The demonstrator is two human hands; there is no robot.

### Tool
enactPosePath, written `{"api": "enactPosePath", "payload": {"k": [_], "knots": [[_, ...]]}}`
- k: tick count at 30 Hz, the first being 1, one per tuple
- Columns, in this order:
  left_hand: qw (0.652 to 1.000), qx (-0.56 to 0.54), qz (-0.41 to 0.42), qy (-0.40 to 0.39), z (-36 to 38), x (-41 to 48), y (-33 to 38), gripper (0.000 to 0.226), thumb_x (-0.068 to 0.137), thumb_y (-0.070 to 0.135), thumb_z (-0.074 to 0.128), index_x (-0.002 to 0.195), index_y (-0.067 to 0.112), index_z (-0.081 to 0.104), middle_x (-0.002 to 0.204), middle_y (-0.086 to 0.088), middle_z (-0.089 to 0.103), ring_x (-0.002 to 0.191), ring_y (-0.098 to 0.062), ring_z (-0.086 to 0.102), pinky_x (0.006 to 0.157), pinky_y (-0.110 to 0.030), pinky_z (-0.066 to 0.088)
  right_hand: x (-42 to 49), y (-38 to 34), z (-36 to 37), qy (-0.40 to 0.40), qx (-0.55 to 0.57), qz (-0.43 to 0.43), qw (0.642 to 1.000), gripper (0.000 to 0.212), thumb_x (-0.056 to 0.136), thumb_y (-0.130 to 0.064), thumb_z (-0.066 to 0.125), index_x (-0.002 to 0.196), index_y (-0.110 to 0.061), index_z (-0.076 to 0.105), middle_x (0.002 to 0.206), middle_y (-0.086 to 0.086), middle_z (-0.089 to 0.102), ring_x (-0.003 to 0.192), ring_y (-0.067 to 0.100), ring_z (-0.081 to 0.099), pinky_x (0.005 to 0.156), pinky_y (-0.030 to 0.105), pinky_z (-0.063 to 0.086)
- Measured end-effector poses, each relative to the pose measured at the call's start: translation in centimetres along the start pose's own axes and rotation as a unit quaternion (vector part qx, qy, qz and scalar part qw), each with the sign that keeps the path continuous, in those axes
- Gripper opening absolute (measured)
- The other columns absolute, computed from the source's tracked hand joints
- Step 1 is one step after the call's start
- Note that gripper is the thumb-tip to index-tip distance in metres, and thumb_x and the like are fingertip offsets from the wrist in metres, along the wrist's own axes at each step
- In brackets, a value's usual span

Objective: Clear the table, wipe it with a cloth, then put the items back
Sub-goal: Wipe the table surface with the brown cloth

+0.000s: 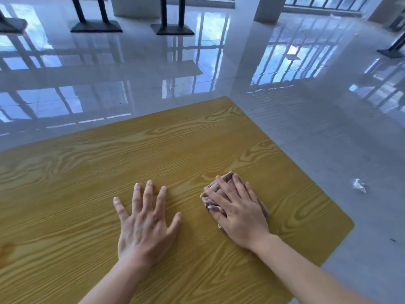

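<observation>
Wiping step, as judged. At lower centre the left hand (145, 218) is laid flat on the desk (87, 172), fingers spread, nothing held. Just to its right, and apart from it, the bunched cloth (211, 195) is pressed beneath the flat, straight-fingered right hand (238, 213), its long axis aligned with that hand, toward the upper left. Most uncovered desk lies left of and beyond the cloth. A crumpled white scrap (359, 185) is seen on the floor (328, 128) at right
</observation>
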State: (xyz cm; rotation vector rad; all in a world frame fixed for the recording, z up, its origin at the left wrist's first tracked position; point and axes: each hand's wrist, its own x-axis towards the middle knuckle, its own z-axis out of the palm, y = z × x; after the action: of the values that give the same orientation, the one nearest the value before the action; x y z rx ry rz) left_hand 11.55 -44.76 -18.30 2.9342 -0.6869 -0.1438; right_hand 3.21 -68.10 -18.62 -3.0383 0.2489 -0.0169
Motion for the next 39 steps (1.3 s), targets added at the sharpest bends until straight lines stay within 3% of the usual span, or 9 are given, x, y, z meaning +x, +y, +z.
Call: {"api": "enactPosePath", "payload": {"k": [3, 8, 14, 22, 28, 31, 34, 36, 39], "knots": [[1.0, 0.004, 0.004, -0.012, 0.1, -0.1, 0.4, 0.088, 0.086, 0.077, 0.012, 0.157, 0.027, 0.024, 0.167, -0.008, 0.013, 0.154, -0.031, 0.001, 0.115, -0.07, -0.002, -0.2, 1.4, -0.9, -0.04, 0.011, -0.007, 0.999, 0.052, 0.095, -0.069, 0.017, 0.146, -0.06, 0.021, 0.165, -0.016, 0.008, 0.154, 0.023, 0.0, 0.123, 0.05, 0.004], [1.0, 0.017, 0.009, -0.011, 0.0, 0.0, 0.5, 0.09, 0.085, 0.078, 0.008, 0.159, 0.027, 0.017, 0.168, -0.009, 0.007, 0.154, -0.031, -0.003, 0.115, -0.07, -0.005, 6.8, 0.9, -1.0, -0.058, 0.02, 0.177, 0.982, 0.054, 0.097, -0.067, 0.018, 0.149, -0.058, 0.008, 0.166, -0.013, -0.003, 0.152, 0.028, -0.01, 0.122, 0.054, -0.004], [1.0, 0.006, 0.016, -0.014, -0.1, -0.2, 0.4, 0.087, 0.085, 0.073, 0.001, 0.16, 0.027, 0.007, 0.168, -0.007, -0.003, 0.154, -0.031, -0.011, 0.114, -0.07, -0.008, -2.2, -2.8, -1.0, -0.056, 0.014, -0.028, 0.998, 0.052, 0.097, -0.067, 0.021, 0.147, -0.063, 0.008, 0.164, -0.021, -0.007, 0.151, 0.018, -0.018, 0.122, 0.045, -0.01], [1.0, 0.011, 0.007, -0.002, 0.1, 0.0, 0.3, 0.085, 0.087, 0.071, 0.006, 0.159, 0.027, 0.016, 0.168, -0.008, 0.009, 0.154, -0.031, -0.003, 0.115, -0.07, -0.005, 5.8, 4.9, -1.6, -0.075, 0.008, 0.222, 0.972, 0.055, 0.097, -0.067, 0.017, 0.149, -0.058, 0.005, 0.166, -0.013, -0.005, 0.152, 0.025, -0.011, 0.122, 0.05, -0.006], [1.0, 0.027, 0.007, -0.007, 0.7, 0.1, 0.1, 0.083, 0.089, 0.072, 0.016, 0.154, 0.025, 0.033, 0.163, -0.009, 0.026, 0.153, -0.032, 0.012, 0.115, -0.071, 0.002, 0.6, 1.6, -1.2, -0.049, 0.005, 0.095, 0.994, 0.057, 0.095, -0.067, 0.014, 0.15, -0.057, 0.003, 0.166, -0.014, -0.006, 0.153, 0.023, -0.012, 0.123, 0.048, -0.005], [1.0, 0.026, 0.01, -0.004, 1.0, 0.2, 0.0, 0.082, 0.088, 0.072, 0.022, 0.151, 0.023, 0.041, 0.16, -0.01, 0.034, 0.151, -0.033, 0.019, 0.113, -0.072, 0.008, -2.1, 0.3, -1.1, 0.009, 0.024, 0.06, 0.998, 0.053, 0.097, -0.059, 0.03, 0.149, -0.048, 0.03, 0.164, -0.007, 0.021, 0.153, 0.024, 0.013, 0.123, 0.046, 0.016], [1.0, 0.03, 0.004, -0.002, 0.9, 0.3, 0.1, 0.082, 0.088, 0.073, 0.021, 0.151, 0.025, 0.041, 0.159, -0.009, 0.036, 0.151, -0.032, 0.021, 0.113, -0.072, 0.011, -3.0, -0.4, -1.1, 0.105, 0.088, 0.003, 0.991, 0.041, 0.089, -0.029, 0.054, 0.129, -0.025, 0.064, 0.135, -0.003, 0.063, 0.127, 0.019, 0.057, 0.101, 0.041, 0.05], [1.0, 0.026, 0.001, -0.003, 0.6, 0.2, 0.2, 0.084, 0.087, 0.074, 0.016, 0.154, 0.027, 0.036, 0.163, -0.007, 0.029, 0.153, -0.029, 0.014, 0.115, -0.07, 0.006, -2.8, -0.7, -3.4, 0.135, 0.267, 0.044, 0.953, 0.028, 0.092, -0.017, 0.055, 0.117, -0.021, 0.069, 0.106, -0.005, 0.074, 0.097, 0.011, 0.069, 0.079, 0.033, 0.058], [1.0, 0.02, -0.002, 0.001, 0.5, 0.2, 0.4, 0.086, 0.085, 0.075, 0.009, 0.157, 0.03, 0.023, 0.167, -0.003, 0.016, 0.155, -0.026, 0.001, 0.117, -0.067, -0.002, -1.4, -0.5, -7.5, 0.059, 0.651, 0.136, 0.744, 0.024, 0.096, -0.011, 0.05, 0.114, -0.011, 0.067, 0.104, 0.011, 0.074, 0.097, 0.021, 0.07, 0.086, 0.038, 0.056]]}}
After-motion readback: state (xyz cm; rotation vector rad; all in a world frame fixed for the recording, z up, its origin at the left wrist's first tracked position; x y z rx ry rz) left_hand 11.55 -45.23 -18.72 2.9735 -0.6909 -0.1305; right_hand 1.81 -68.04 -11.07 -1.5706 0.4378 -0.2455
